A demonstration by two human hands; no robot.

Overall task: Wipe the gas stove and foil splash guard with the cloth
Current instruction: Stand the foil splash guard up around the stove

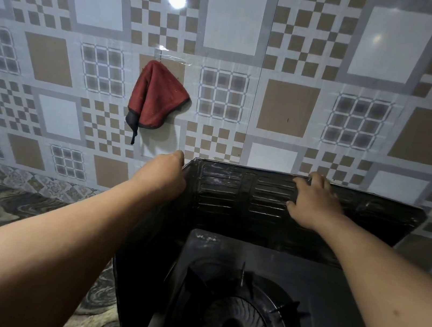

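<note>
From the head camera, both hands are sitting on the guard point(233, 191), which is standing folded round the back and left of the stove point(327, 308). The left hand point(163, 175) is curling its fingers over the guard's upper left corner. The right hand point(313, 201) is hooking its fingertips over the top edge, thumb lying against the ribbed face. The cloth point(154, 97) is hanging on the wall point(296, 63) from a hook, its long axis vertical, up and to the left of both hands. Neither is touching it, and the left hand is nearer, so it looks better placed to reach for it.
</note>
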